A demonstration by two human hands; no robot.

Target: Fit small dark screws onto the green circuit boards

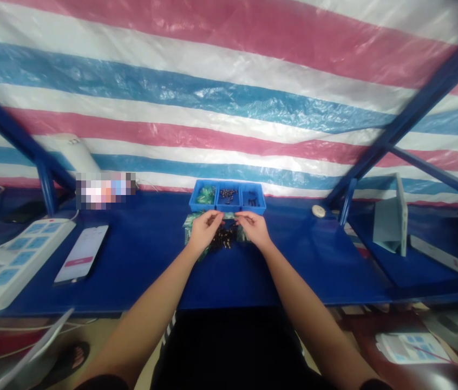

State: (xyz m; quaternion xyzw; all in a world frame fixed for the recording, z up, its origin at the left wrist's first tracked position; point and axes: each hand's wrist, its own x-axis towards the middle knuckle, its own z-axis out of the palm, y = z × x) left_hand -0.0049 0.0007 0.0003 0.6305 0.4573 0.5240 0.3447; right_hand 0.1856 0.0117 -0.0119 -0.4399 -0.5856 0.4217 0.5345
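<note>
So the left hand and right hand are being held right over a parts pile on the bench. The fingertips are being pinched shut and almost meet, and whatever's pinched is too tiny to tell. A tray is being kept just beyond the hands, and a phone well off to the left.

Tray behind parts pile; phone left; tablet right; all on table.
</note>
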